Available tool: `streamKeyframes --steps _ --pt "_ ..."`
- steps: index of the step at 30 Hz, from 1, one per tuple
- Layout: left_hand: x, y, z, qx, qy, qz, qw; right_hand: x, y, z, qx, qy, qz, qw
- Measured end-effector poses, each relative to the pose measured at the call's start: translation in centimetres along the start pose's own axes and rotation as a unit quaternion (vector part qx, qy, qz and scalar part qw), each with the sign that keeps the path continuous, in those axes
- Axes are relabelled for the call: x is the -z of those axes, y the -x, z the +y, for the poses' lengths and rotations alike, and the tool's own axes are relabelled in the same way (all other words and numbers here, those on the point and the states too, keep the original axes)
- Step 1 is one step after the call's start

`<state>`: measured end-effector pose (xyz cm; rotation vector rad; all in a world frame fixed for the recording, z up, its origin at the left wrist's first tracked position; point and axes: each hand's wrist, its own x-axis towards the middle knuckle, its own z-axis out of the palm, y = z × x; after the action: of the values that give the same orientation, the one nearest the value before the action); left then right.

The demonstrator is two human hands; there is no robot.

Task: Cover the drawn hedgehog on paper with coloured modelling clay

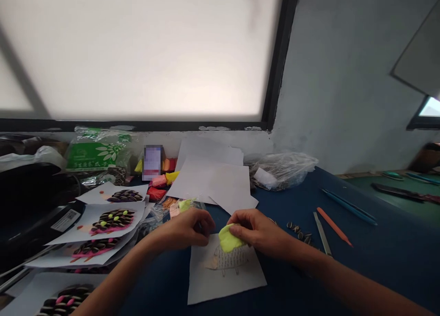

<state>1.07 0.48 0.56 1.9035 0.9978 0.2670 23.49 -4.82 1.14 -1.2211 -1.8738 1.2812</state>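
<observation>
While the clay (229,239) is hanging from the right hand (254,229), it is sitting just to the right of the left hand (192,228), apart from its fingers. The right hand is closing thumb and fingers on the clay's upper right edge. The left hand is curling loosely, its thumb and fingertips parted, with nothing visible in its hold.

The clay is showing bright yellow-green, pressed into a flat, rounded patch with a soft, slightly uneven edge. It is covering the top of a drawing (232,261), a spiny animal on short legs, though whether it is touching the sheet (227,288) one cannot tell.

Beyond the left hand, bagged clay (185,205) is lying near stacked white paper (215,180). Cards (137,213) bearing dark seed-covered animals are overlapping at left. Loose seeds (300,232) are lying beside the right forearm, with an orange tool (333,225) and blue tweezers (349,207) resting farther right.
</observation>
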Motion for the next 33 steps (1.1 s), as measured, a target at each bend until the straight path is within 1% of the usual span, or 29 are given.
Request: streamKeyframes --steps 2,5,9,14,18,24,27,33 --pt "-0.1 0.1 0.2 0.001 -0.029 -0.011 1.000 0.0 0.1 -0.1 -0.023 0.015 -0.020 0.999" --pt "-0.2 0.2 0.5 -0.011 -0.066 -0.010 0.998 -0.3 0.3 0.1 -0.038 0.037 -0.021 0.998" --pt "-0.3 0.2 0.7 -0.019 -0.090 -0.005 0.996 -0.9 0.2 0.5 -0.027 0.085 0.001 0.996" --pt "-0.6 0.1 0.7 -0.032 -0.110 0.009 0.993 -1.4 0.4 0.4 -0.010 0.162 0.024 0.986" --pt "-0.7 0.1 0.7 -0.038 -0.117 0.017 0.992 -1.9 0.8 0.1 -0.006 0.191 0.031 0.981" --pt "-0.7 0.0 0.4 -0.040 -0.112 0.024 0.993 -2.2 1.0 0.0 0.018 0.251 0.066 0.966" --pt "-0.7 0.0 0.5 -0.040 -0.117 0.019 0.992 -2.1 0.9 -0.1 0.013 0.250 0.058 0.966" --pt "-0.6 0.3 0.8 -0.029 -0.123 0.006 0.992 -1.6 0.7 -0.2 -0.006 0.192 0.036 0.981"
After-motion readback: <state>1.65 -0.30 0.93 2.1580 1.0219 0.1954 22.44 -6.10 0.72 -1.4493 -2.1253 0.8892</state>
